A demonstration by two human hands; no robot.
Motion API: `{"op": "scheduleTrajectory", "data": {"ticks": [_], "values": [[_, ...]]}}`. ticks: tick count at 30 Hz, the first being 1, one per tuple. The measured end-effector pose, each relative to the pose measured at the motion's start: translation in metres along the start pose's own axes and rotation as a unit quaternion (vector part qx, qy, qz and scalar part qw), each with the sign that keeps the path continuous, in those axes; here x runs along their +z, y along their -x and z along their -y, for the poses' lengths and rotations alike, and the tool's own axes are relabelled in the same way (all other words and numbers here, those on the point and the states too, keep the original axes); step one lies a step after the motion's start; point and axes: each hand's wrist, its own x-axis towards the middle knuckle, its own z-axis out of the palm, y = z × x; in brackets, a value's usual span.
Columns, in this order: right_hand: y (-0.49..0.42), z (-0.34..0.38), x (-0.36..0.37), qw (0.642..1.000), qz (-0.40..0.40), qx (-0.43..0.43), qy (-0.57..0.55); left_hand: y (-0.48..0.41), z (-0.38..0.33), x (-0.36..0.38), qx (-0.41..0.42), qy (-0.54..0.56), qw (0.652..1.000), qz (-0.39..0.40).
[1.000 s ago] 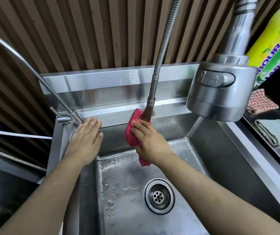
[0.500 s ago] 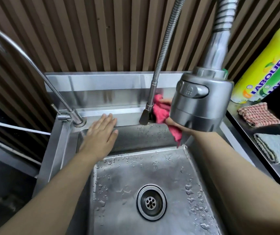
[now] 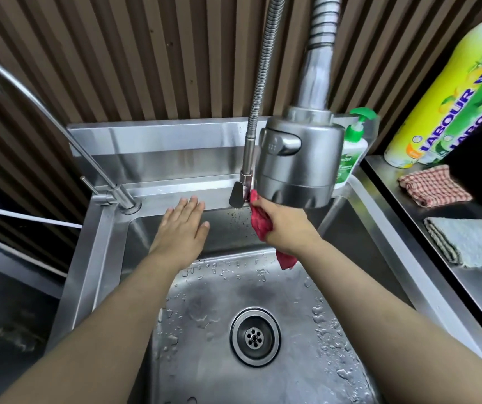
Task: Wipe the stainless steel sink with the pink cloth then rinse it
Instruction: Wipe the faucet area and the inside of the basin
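Note:
The stainless steel sink [image 3: 376, 217] fills the middle of the view, its wet basin dotted with water drops around the round drain [image 3: 255, 336]. My right hand [image 3: 285, 227] grips the pink cloth [image 3: 260, 224] against the sink's back ledge, just right of the faucet lever [image 3: 237, 195]. A tail of the cloth hangs below my wrist. My left hand [image 3: 183, 228] lies flat with straight fingers on the sloped back wall of the sink, left of the cloth. The big spray head [image 3: 296, 161] hides my right fingertips.
A thin curved tap [image 3: 117, 196] stands at the sink's back left corner. A green soap pump bottle [image 3: 350, 153] sits behind the spray head. On the right counter lie a checked cloth [image 3: 432, 185], a grey folded cloth [image 3: 473, 243] and a yellow bottle [image 3: 449, 91].
My right hand carried the pink cloth from the left of the faucet base to its right side, then settled there. My left hand slid right along the back wall.

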Motion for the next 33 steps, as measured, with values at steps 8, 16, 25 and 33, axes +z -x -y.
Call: {"op": "scheduleTrajectory", "data": {"ticks": [8,16,25,33], "values": [[0.052,-0.024,0.018,0.985,0.014,0.081,-0.153,0.016,0.005,-0.008,0.006,0.014,1.0,0.01],[0.066,-0.068,0.11,0.925,0.003,0.219,-0.31,0.099,0.069,-0.035,-0.076,-0.022,0.994,-0.074],[0.023,-0.023,0.217,0.972,0.041,0.228,-0.028,0.13,0.098,-0.018,-0.082,0.008,0.994,-0.065],[0.034,0.125,0.268,0.98,0.172,-0.077,0.061,0.131,0.098,-0.017,-0.02,-0.006,0.997,-0.08]]}}
